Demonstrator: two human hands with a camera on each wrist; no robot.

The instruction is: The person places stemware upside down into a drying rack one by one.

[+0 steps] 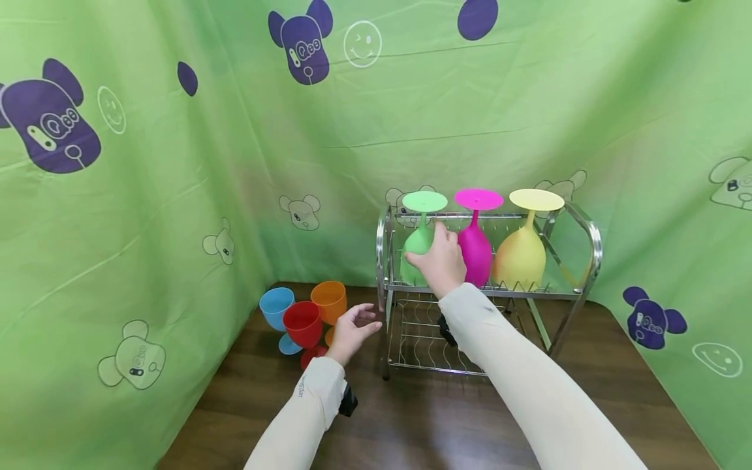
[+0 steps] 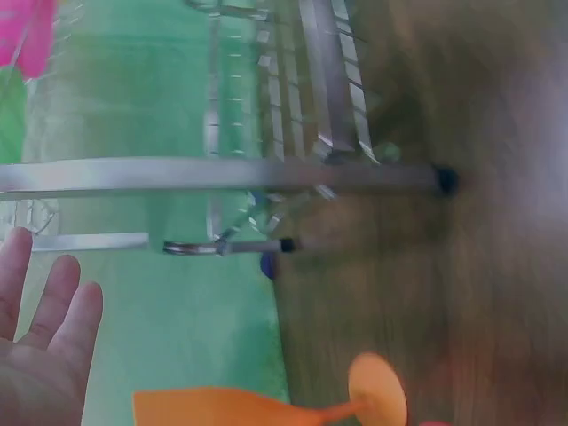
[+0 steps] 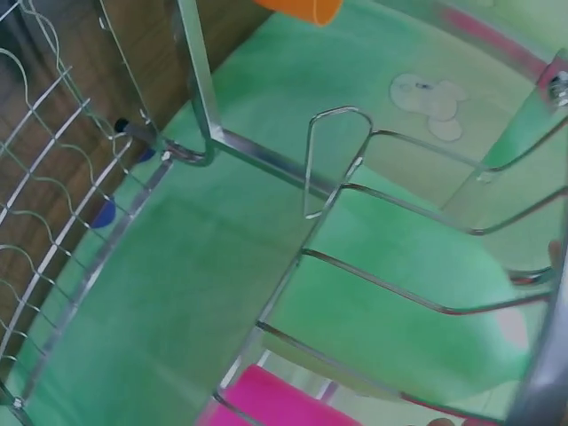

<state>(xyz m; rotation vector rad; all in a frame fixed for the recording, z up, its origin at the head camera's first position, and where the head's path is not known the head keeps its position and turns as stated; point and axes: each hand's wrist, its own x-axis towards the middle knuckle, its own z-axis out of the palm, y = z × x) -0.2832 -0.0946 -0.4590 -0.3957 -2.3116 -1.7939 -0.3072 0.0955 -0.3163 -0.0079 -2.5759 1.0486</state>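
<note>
"First?"
"Green goblet (image 1: 416,243), inverted on rack (image 1: 596,249), upper tier, left end."
"Right hand (image 1: 443,262)?"
"At its bowl; cannot tell if the grip holds."
"Left hand (image 1: 351,331)?"
"Grip wide, beside the rack."
"Remainder?"
"Magenta goblet (image 1: 476,253), yellow goblet (image 1: 520,258) alongside; blue goblet (image 1: 275,308), red goblet (image 1: 303,325), orange goblet (image 1: 330,301) upright on table (image 1: 411,418)."

A two-tier silver metal rack (image 1: 596,251) is blocking the far right. On its upper tier, upside-down light-green (image 1: 417,240), magenta (image 1: 477,251) and yellow goblets (image 1: 521,254) are leaving only slim gaps, the right hand (image 1: 443,261) obstructing the left end; the tier below is offering room. Upright blue (image 1: 276,310), red (image 1: 302,326) and orange goblets (image 1: 330,303) are crowding the far left. The dark-brown wood-grain surface (image 1: 411,418) is leaving passage nearer (both sleeves are crossing above).
</note>
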